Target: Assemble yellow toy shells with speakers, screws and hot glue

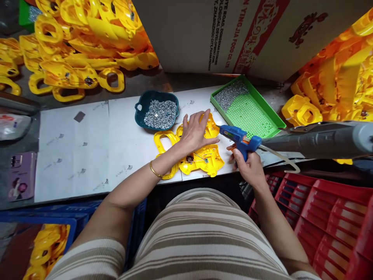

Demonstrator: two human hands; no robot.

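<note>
My left hand [194,134] lies over a yellow plastic shell half [212,126], its fingers and thumb spread apart. The palm hides much of that piece. Nearer to me is another yellow shell half [214,159], its inside facing up, with thin wires, a round dark part and a small circuit board in it. A yellow ring-shaped handle [159,142] shows left of my wrist. My right hand [249,167] is wrapped around the grip of a blue glue gun [234,133], whose nozzle points left at the edge of the farther shell half. A pale glue stick [281,157] curves out of its back.
A dark teal basin [140,120] and a green perforated tray [253,116] hold small metal screws. Yellow parts [87,42] are heaped at the far left, more [335,85] at the right. A cardboard box [186,39] stands behind; a grey cylinder [320,140] juts in from the right.
</note>
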